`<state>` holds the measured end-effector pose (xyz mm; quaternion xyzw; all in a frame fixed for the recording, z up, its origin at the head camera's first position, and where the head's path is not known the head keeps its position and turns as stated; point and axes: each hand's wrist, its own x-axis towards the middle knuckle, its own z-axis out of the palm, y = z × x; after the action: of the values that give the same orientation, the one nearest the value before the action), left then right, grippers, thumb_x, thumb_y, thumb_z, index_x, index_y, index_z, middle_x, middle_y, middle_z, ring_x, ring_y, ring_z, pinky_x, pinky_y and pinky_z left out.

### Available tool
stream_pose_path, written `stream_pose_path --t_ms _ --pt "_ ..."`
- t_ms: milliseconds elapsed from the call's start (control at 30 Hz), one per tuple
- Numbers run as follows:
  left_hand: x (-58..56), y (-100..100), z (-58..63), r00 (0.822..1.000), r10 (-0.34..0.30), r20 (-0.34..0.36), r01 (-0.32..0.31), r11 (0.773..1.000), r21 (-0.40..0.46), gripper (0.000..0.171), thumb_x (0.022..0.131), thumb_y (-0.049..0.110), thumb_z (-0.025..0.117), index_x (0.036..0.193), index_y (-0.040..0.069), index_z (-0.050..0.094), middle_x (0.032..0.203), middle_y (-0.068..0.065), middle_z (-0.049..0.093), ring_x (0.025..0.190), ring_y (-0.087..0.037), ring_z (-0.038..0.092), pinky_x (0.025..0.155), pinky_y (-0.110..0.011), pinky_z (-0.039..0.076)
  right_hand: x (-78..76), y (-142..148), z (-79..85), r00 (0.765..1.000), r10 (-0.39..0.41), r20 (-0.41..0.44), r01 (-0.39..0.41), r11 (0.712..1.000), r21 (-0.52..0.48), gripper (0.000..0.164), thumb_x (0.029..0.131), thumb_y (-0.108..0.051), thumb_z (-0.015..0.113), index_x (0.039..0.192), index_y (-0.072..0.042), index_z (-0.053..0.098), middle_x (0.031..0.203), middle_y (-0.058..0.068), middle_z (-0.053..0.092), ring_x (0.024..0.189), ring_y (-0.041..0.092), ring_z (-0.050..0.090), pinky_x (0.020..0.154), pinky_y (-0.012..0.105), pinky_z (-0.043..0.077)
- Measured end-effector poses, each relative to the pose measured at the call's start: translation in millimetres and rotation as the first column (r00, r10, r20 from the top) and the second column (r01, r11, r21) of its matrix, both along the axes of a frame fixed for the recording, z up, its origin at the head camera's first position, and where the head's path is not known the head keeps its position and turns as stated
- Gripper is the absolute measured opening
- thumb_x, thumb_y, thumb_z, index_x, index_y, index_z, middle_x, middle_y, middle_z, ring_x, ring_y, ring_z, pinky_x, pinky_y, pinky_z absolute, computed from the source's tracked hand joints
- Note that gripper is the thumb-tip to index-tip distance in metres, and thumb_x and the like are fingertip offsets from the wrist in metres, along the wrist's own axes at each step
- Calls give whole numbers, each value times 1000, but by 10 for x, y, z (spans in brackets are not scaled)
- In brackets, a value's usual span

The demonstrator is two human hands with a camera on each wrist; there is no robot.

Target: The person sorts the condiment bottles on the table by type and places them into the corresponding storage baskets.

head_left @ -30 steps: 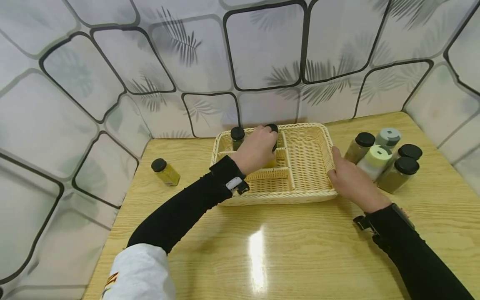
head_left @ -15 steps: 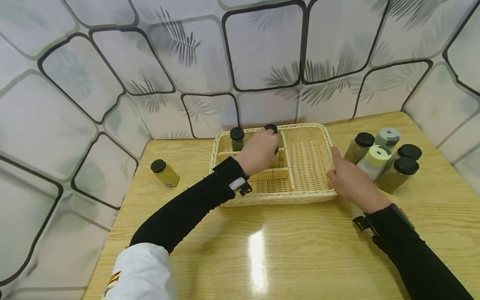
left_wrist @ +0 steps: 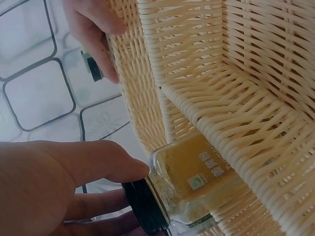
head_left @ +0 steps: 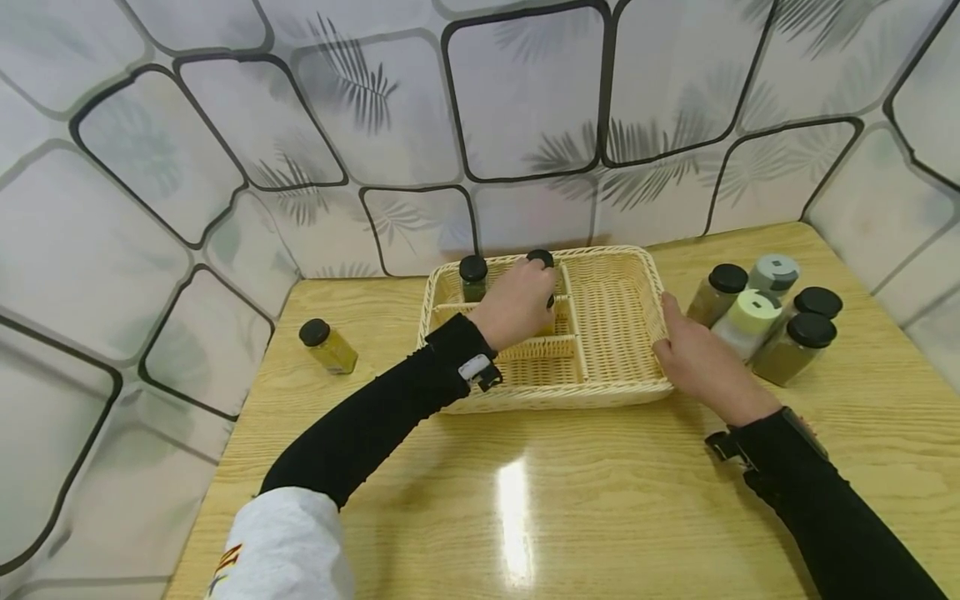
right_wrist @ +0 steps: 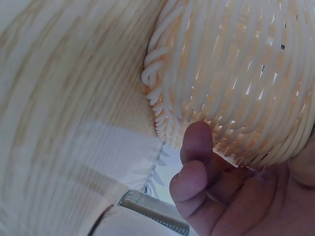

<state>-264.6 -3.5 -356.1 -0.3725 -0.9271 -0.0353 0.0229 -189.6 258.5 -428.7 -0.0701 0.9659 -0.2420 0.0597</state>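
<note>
My left hand (head_left: 517,304) reaches over a divided wicker basket (head_left: 618,333). In the left wrist view its thumb and fingers hold the black lid of a spice jar (left_wrist: 192,172) with yellow contents. A basket divider partly hides that jar, which sits in a compartment; my hand mostly covers it in the head view. Behind it, in the back compartments, stand a jar with green contents (head_left: 473,279) and another black-lidded jar (head_left: 540,257). My right hand (head_left: 697,354) grips the basket's right end, thumb at the rim, with curled fingers against the outer weave in the right wrist view.
A yellow spice jar (head_left: 328,347) with a black lid stands left of the basket on the wooden table (head_left: 600,500). To the right, close by my right hand, several jars cluster, among them a yellow-green-capped one (head_left: 748,321). Patterned cloth walls (head_left: 532,92) border the table.
My left hand has shifted slightly right and down with the jar, whose lid now shows lower beside the fingers. My right hand stays on the basket's end.
</note>
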Motion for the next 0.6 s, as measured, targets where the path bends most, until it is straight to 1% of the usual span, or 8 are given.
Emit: stream_pose_path --t_ms 133,233,267,367,433,500,600 --pt "11 -6 2 1000 0 -6 0 1000 -4 18 96 9 61 111 2 66 103 -14 64 96 -28 60 92 -37 47 -2 -3 -8 1000 5 -10 -5 1000 0 71 102 -15 33 159 6 -4 152 41 30 113 38 59 86 54 50" --pt "18 -8 -1 1000 4 -6 -4 1000 -6 21 97 12 61 115 1 66 106 -15 64 100 -28 60 92 -37 48 -3 -2 -11 1000 9 -16 -9 1000 3 71 102 -15 34 158 7 -3 150 42 33 106 35 60 82 51 51" --pt "19 -8 -2 1000 8 -7 -8 1000 -8 22 97 12 60 115 1 66 107 -15 64 100 -29 60 92 -37 48 -2 -4 -10 1000 10 -19 -10 1000 5 71 102 -15 34 158 7 -3 150 42 33 106 35 60 83 52 51" --pt "26 -4 -3 1000 19 -11 -20 1000 -17 24 97 14 60 118 3 65 110 -15 64 103 -29 61 89 -36 51 1 -5 -6 1000 12 -25 -12 1000 7 71 102 -15 34 158 7 -3 150 42 32 110 37 60 85 54 51" --pt "35 2 3 999 36 -17 -37 999 -36 27 98 16 60 121 4 65 114 -14 64 104 -29 61 84 -36 54 4 -6 -3 1000 11 -23 -11 1000 6 71 102 -15 34 158 7 -3 151 42 31 114 40 59 87 56 50" --pt "43 9 7 998 50 -29 -51 997 -56 29 97 18 60 123 6 65 116 -14 64 105 -29 61 79 -36 56 5 -7 -4 1000 8 -17 -8 1000 2 71 102 -15 34 158 7 -3 153 41 28 121 43 56 92 59 49" --pt "52 15 9 997 67 -45 -70 995 -77 30 97 20 61 125 9 65 118 -12 64 104 -27 61 73 -36 57 4 -8 -5 1000 5 -11 -5 1000 -1 71 102 -15 34 158 6 -4 153 41 27 126 46 54 94 60 48"
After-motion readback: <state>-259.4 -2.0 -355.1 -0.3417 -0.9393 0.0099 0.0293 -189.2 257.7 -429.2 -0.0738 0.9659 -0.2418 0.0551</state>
